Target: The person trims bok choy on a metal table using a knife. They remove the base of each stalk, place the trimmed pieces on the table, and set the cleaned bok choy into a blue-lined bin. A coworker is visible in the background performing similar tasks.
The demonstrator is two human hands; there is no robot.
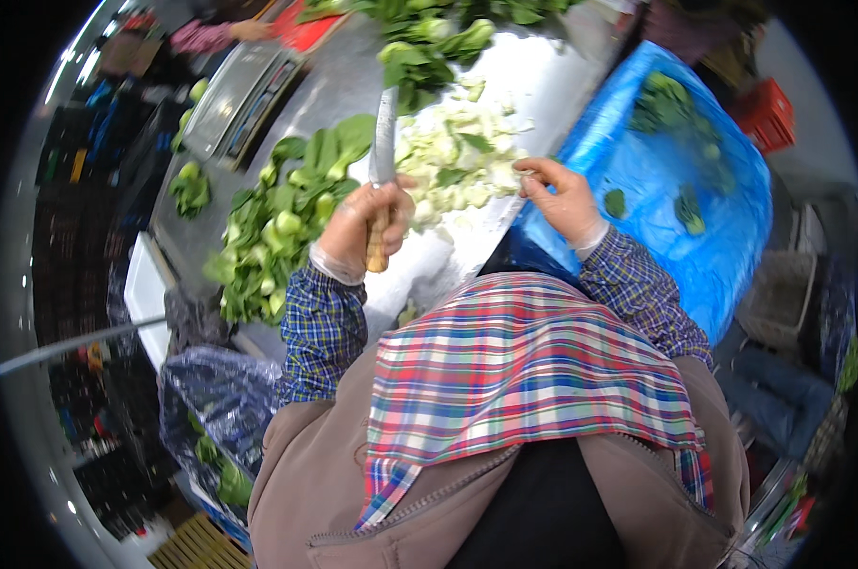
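Note:
My left hand [372,224], in a thin clear glove, grips the wooden handle of a knife [384,135] whose blade points away from me. My right hand [560,195], gloved too, is raised near the table's right edge, thumb and fingertips close together; whether anything small is between them cannot be told. Cut pale bok choy pieces [457,160] lie scattered between and beyond the hands on the metal table [543,78]. A heap of bok choy [287,220] sits left of my left hand, and more leafy heads [429,50] lie at the far side.
A blue plastic liner [664,213] in a container at the right holds some bok choy. A weighing scale [240,99] stands at the far left, near another person's arm [216,34]. Clear plastic bagging [219,405] with greens is lower left. Red crate [764,117] stands far right.

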